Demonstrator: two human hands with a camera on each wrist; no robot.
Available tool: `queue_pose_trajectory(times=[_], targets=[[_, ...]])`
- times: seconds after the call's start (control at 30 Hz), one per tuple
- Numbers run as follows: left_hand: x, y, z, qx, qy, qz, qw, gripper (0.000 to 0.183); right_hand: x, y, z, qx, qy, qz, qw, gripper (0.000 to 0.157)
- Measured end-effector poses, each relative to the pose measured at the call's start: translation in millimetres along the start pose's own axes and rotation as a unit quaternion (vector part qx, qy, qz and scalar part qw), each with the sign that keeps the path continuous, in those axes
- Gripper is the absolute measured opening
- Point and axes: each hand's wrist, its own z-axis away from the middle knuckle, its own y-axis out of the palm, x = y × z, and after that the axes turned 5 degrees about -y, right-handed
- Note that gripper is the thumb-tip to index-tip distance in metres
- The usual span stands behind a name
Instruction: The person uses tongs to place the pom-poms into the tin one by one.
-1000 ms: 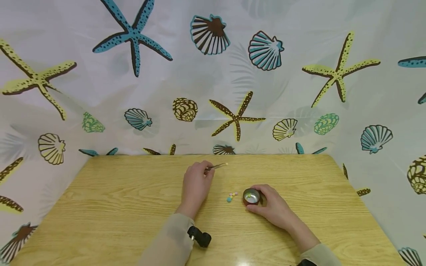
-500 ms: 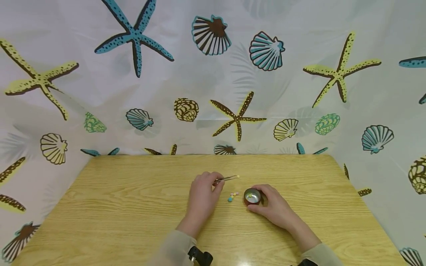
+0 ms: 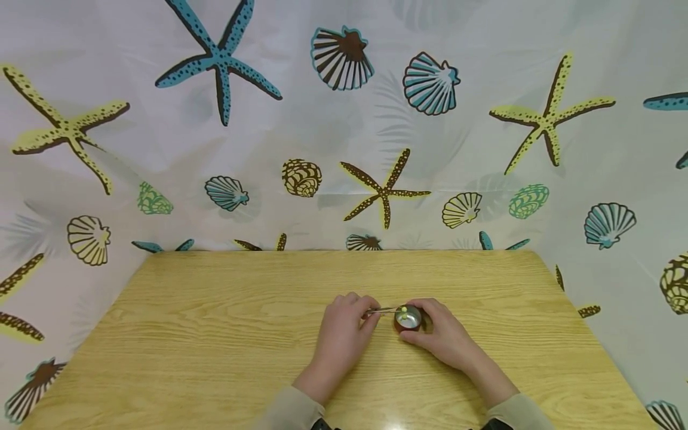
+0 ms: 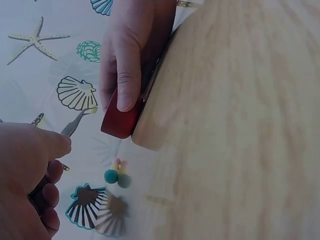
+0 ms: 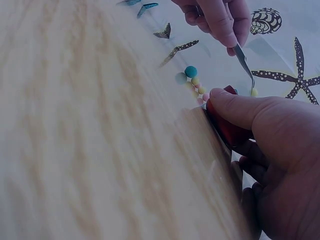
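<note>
My left hand (image 3: pixel 346 334) pinches metal tweezers (image 3: pixel 383 310), whose tips hold a small yellow ball (image 5: pixel 254 92) over the rim of a little cup. That cup (image 4: pixel 120 120) is red outside and silvery inside, and stands on the table. Around its right side curl the thumb and fingers of my right hand (image 3: pixel 443 334). Inside the cup lies a small yellow-green ball (image 3: pixel 405 317). Several loose balls sit just left of the cup: a teal ball (image 5: pixel 191 71), with smaller yellow balls (image 5: pixel 201 90) and pink balls (image 5: pixel 205 97). In the head view my left hand hides them.
Both hands work above a wood-grain table (image 3: pixel 215 322). Behind it and at its sides hangs a white cloth (image 3: pixel 258 137) printed with starfish and shells.
My left hand has moved right and nearer to me, bringing the tweezers and yellow ball from the table's far part to the cup. The right hand has kept its hold on the cup.
</note>
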Motion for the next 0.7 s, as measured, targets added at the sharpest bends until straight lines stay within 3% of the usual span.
queue_pose_trajectory(times=[0.33,0.7], targets=[[-1.9,5.9,2.7,0.006,0.009,-0.021,0.9997,0.006,0,-0.3,0,-0.001,0.005,-0.004,1.0,0.059],[5.9,-6.0,4.6,-0.009,-0.009,-0.027,0.9996,0.01,-1,0.0,0,-0.001,0.003,-0.001,1.0,0.062]])
